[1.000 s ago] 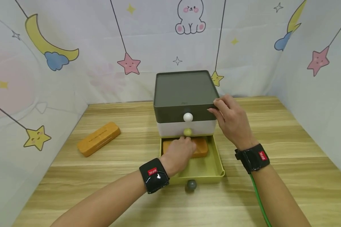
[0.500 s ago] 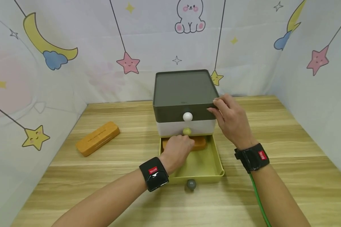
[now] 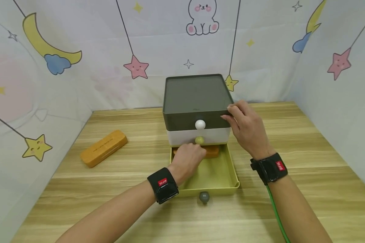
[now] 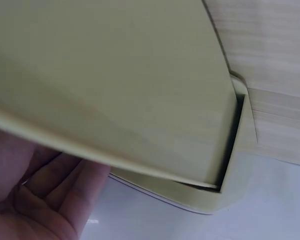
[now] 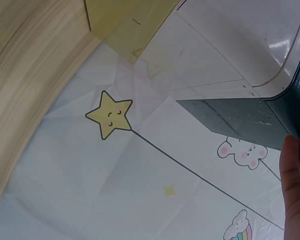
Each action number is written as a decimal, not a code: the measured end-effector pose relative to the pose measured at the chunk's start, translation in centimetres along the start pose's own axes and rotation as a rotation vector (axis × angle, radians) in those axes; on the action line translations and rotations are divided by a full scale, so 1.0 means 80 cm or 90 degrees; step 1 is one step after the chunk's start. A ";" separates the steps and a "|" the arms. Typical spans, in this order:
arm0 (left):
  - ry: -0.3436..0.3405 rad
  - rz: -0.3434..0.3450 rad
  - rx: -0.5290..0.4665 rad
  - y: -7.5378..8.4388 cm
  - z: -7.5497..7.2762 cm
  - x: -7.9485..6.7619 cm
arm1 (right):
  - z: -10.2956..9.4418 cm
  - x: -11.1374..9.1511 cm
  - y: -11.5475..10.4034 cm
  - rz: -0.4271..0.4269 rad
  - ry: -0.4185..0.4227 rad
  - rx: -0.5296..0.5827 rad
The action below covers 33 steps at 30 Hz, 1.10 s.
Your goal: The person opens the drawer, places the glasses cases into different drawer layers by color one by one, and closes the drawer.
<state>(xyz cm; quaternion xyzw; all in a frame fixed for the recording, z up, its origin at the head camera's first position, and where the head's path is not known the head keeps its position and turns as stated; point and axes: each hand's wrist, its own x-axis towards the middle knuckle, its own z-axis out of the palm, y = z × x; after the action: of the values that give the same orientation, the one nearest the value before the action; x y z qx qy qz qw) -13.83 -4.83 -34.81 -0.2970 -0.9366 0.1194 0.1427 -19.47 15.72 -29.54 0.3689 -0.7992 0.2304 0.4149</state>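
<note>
A desktop drawer cabinet [image 3: 197, 94] has a dark grey top tier with a white knob and a white middle tier with a yellow-green knob. Its yellow-green bottom drawer [image 3: 214, 175] is pulled out. Inside, at the back, lies an orange oblong case [image 3: 212, 152], partly under the tier above and partly behind my left hand [image 3: 188, 158]. That hand reaches over the drawer against the case; its fingertips are hidden, and bent fingers [image 4: 82, 192] show past the drawer rim in the left wrist view. My right hand [image 3: 247, 126] grips the cabinet's front right corner, thumb on the front.
A second orange case [image 3: 104, 148] with a line of lettering lies at an angle on the wood-grain table [image 3: 124, 185], left of the cabinet. A grey knob [image 3: 204, 197] sticks out from the drawer front. Patterned fabric walls [image 3: 158, 44] enclose the table at the back and sides.
The orange case in the drawer has slid backward, farther under the white tier, with my left hand moving slightly back too. My right hand has stayed on the corner.
</note>
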 end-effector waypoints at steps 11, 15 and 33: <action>0.039 -0.003 -0.008 0.001 -0.006 -0.016 | 0.001 -0.002 -0.003 0.004 0.002 0.005; 0.056 0.020 -0.024 -0.002 -0.015 -0.028 | 0.000 -0.002 -0.001 0.004 0.006 0.002; 0.255 -0.035 -0.189 -0.067 -0.059 -0.103 | 0.001 0.000 -0.002 0.002 0.005 0.003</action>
<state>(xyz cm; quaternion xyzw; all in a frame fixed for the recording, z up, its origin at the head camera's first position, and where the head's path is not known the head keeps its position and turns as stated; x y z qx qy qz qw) -8.57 -13.31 -30.36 -0.3072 -0.9044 -0.0845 0.2838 -19.37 15.55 -29.59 0.3676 -0.7978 0.2341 0.4167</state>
